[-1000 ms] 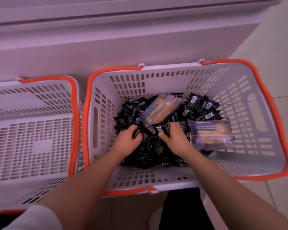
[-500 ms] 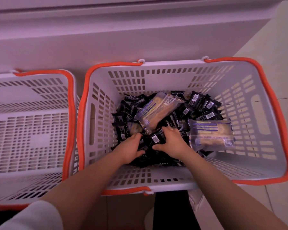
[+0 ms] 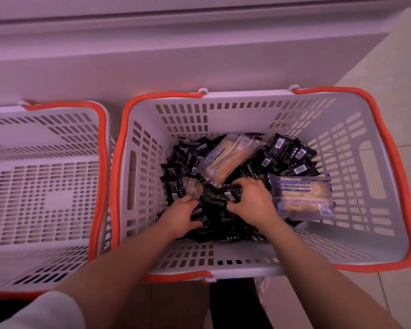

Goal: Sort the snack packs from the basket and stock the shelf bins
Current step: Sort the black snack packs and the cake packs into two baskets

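A white slotted basket with an orange rim (image 3: 380, 148) sits on the floor and holds a heap of small black snack packs (image 3: 292, 153). Two larger clear packs of pale biscuits lie on the heap: one tilted at the back middle (image 3: 228, 160), one flat at the right (image 3: 301, 194). Both hands are down in the heap near its front. My left hand (image 3: 180, 217) curls into the black packs. My right hand (image 3: 252, 200) closes on a bunch of black packs (image 3: 226, 198) between the two hands. Fingertips are partly buried.
A second white basket with an orange rim (image 3: 100, 148) stands empty directly to the left, touching the first. A pale shelf or cabinet base (image 3: 199, 55) runs along the back. Tiled floor (image 3: 399, 74) shows at the right. My dark trouser leg is below the basket.
Both hands have drawn closer together and slightly toward me, gathering black packs between them. The baskets and the two clear biscuit packs have stayed put.
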Tool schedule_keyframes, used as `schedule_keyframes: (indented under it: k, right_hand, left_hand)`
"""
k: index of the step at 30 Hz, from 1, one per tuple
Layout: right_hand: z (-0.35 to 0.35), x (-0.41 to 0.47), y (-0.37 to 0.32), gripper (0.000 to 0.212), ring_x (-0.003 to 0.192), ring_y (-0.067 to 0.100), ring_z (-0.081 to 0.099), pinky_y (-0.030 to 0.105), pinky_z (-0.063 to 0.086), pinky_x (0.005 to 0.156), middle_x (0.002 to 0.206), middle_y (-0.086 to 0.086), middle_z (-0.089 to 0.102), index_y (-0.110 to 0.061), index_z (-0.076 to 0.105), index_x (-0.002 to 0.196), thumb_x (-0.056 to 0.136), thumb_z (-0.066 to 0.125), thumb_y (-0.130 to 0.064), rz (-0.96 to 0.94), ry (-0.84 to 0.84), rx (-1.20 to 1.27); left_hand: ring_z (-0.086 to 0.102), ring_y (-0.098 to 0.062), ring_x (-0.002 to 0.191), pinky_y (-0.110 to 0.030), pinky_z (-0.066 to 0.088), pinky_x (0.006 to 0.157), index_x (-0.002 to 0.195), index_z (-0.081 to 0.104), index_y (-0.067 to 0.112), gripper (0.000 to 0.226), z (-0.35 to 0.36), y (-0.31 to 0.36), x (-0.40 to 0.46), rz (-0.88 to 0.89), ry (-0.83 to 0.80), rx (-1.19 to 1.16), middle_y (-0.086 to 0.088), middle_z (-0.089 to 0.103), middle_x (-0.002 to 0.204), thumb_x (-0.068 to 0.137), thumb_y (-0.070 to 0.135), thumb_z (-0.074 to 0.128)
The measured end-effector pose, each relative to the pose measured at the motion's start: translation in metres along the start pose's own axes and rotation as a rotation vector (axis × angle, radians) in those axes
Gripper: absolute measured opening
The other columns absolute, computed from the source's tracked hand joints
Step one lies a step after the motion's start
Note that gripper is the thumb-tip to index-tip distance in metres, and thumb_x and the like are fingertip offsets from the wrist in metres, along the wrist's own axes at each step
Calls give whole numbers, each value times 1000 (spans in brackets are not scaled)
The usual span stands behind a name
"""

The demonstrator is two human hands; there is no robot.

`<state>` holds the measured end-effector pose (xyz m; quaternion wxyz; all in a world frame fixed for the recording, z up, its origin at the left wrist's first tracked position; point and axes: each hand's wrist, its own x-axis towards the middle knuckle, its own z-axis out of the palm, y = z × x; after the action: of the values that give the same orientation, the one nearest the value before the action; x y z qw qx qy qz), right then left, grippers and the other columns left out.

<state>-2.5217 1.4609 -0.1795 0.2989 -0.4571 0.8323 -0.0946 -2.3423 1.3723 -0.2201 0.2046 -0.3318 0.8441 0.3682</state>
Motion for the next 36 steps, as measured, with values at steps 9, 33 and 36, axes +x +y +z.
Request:
schedule_keyframes:
  k: [9, 33, 36]
  right_hand:
    - [-19, 8, 41, 60, 125, 30, 39, 35, 33, 106, 132, 16, 41, -4, 54, 116, 69, 81, -29, 272, 148, 327]
    - [-34, 3, 44, 64, 83, 7, 61, 20, 47, 69, 103, -2, 65, -23, 45, 111, 61, 85, -14, 324, 41, 691]
    - [-47, -19, 39, 69, 80, -6, 56, 13, 44, 63, 96, -15, 60, -25, 44, 116, 63, 85, -15, 378, 79, 841]
  left_hand:
    - [54, -15, 99, -25, 41, 78, 124, 42, 17, 49, 1, 6, 5, 26, -20, -22, -5, 56, 121, 84, 33, 65]
    - [45, -21, 122, -28, 36, 102, 136, 40, 12, 71, 0, 11, 20, 23, -36, -157, -8, 47, 132, 78, 37, 71]
    - [48, -22, 116, -28, 38, 99, 131, 46, 10, 63, -2, 15, 11, -2, -23, -107, -8, 45, 126, 80, 38, 69]
